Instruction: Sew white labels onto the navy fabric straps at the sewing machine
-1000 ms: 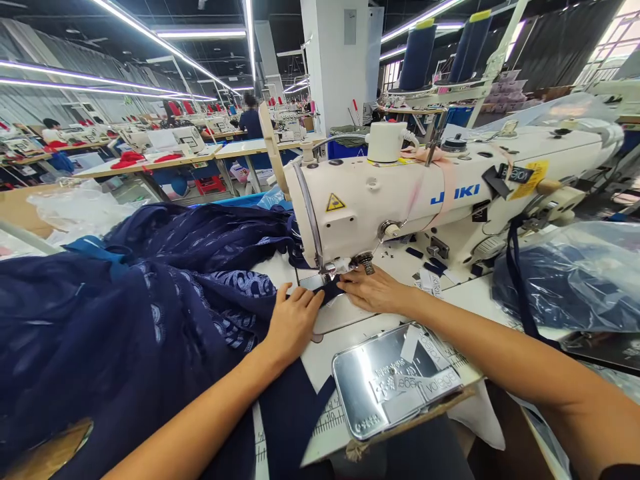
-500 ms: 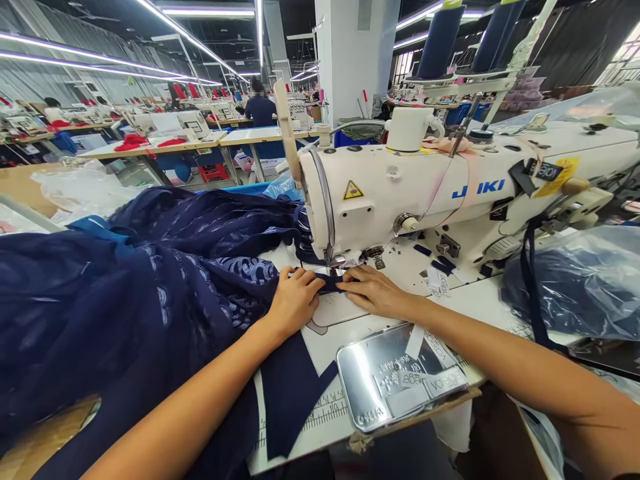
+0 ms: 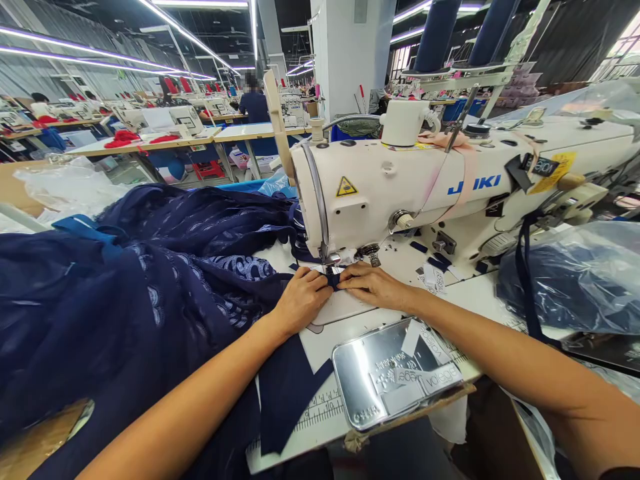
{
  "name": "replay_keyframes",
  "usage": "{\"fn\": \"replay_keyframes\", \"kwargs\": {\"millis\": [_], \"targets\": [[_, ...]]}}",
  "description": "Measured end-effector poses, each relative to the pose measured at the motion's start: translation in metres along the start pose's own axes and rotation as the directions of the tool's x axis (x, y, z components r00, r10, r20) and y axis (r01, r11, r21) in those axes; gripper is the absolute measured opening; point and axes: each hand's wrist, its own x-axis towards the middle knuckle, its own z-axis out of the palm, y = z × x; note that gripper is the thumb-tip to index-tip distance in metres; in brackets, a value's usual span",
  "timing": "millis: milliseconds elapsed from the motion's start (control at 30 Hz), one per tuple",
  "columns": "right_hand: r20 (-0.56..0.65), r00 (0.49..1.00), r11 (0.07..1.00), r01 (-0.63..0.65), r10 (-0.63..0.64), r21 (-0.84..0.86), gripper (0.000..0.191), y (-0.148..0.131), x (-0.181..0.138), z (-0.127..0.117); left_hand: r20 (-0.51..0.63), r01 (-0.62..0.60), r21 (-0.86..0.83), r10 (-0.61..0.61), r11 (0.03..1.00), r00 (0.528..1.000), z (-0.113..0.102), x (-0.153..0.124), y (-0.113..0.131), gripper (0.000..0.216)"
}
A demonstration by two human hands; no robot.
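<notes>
A cream sewing machine [image 3: 425,187] stands on the white table [image 3: 465,300]. A large navy lace garment [image 3: 140,293] is heaped to its left, and one narrow edge of it runs under the needle. My left hand [image 3: 300,300] lies on that edge just left of the presser foot, fingers curled down on the cloth. My right hand [image 3: 373,285] presses the same edge from the right, its fingertips nearly meeting the left hand's. Both hands hold the fabric flat at the needle plate.
A shiny metal tray [image 3: 390,383] with several white labels sits at the table's front edge. A plastic bag of dark fabric [image 3: 575,280] lies at the right. Two navy thread cones [image 3: 437,33] stand behind the machine. Other workstations and people fill the background.
The hands have drawn closer together at the needle. The view has shifted slightly between frames.
</notes>
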Motion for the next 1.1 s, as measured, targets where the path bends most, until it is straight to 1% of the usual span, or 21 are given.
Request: {"fn": "replay_keyframes", "kwargs": {"millis": [133, 233, 367, 600, 800, 933, 1100], "targets": [[0.048, 0.998, 0.977, 0.052, -0.043, -0.206, 0.026, -0.007, 0.000, -0.001, -0.026, 0.043, -0.049, -0.045, 0.998, 0.999, -0.002, -0.005, 0.000, 0.021], [0.049, 0.998, 0.960, 0.053, -0.041, -0.275, 0.026, -0.010, -0.001, 0.000, 0.008, 0.055, -0.087, -0.055, 0.995, 0.998, -0.004, -0.011, 0.001, 0.027], [0.026, 0.999, 0.962, 0.053, -0.047, -0.268, 0.025, -0.009, -0.002, 0.002, 0.074, 0.076, -0.117, -0.068, 0.990, 0.995, -0.005, -0.015, 0.001, 0.031], [0.003, 0.998, 0.963, 0.061, -0.062, -0.264, 0.024, -0.006, -0.002, 0.003, 0.130, 0.112, -0.149, -0.093, 0.982, 0.987, -0.007, -0.014, 0.000, 0.033], [0.013, 0.999, 0.962, 0.047, -0.045, -0.268, 0.024, -0.010, -0.001, 0.003, 0.174, 0.147, -0.173, -0.117, 0.974, 0.978, -0.011, -0.013, 0.003, 0.035], [0.034, 0.999, 0.954, 0.029, -0.020, -0.299, 0.024, -0.013, 0.001, 0.002, 0.195, 0.159, -0.171, -0.125, 0.972, 0.973, -0.011, -0.013, 0.000, 0.037], [0.051, 0.998, 0.941, -0.012, 0.031, -0.338, 0.031, -0.012, 0.001, 0.004, 0.220, 0.183, -0.171, -0.143, 0.968, 0.965, -0.010, -0.012, -0.004, 0.038]]}}
